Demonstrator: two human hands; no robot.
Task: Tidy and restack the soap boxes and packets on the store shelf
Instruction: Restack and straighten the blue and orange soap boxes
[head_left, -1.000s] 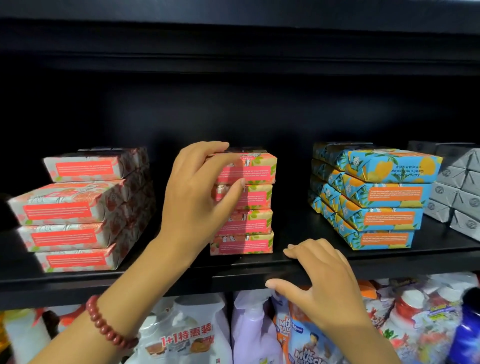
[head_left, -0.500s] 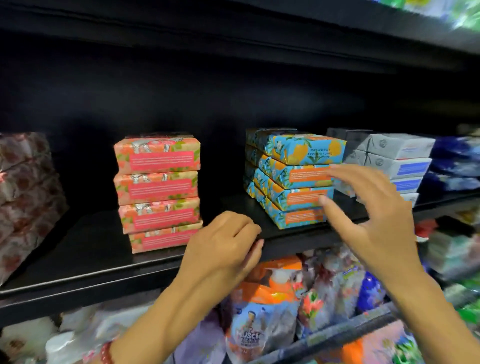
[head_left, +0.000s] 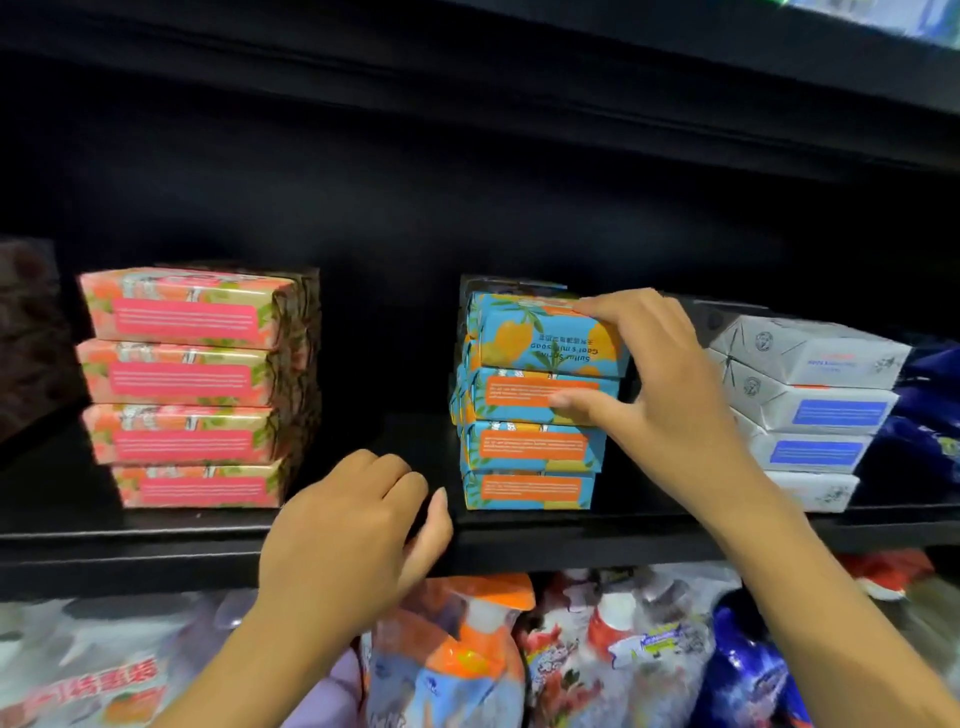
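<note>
A stack of blue and orange soap boxes (head_left: 530, 447) stands at the middle of the black shelf (head_left: 156, 540). My right hand (head_left: 654, 395) grips the top blue soap box (head_left: 540, 338), which is tilted, with fingers over its top right corner and the thumb against the box below. A neat stack of pink soap boxes (head_left: 192, 384) stands to the left. My left hand (head_left: 358, 530) rests on the shelf's front edge with its fingers curled, holding nothing.
White and grey soap boxes (head_left: 805, 410) are stacked to the right, with dark blue packets (head_left: 930, 405) beyond them. More dark packets (head_left: 26, 332) sit at the far left. Refill pouches and bottles (head_left: 467, 649) fill the shelf below. Another shelf hangs overhead.
My right hand moved up from in front of the blue stack and took hold of the top blue box. My left hand stays on the shelf edge. The view shifted right.
</note>
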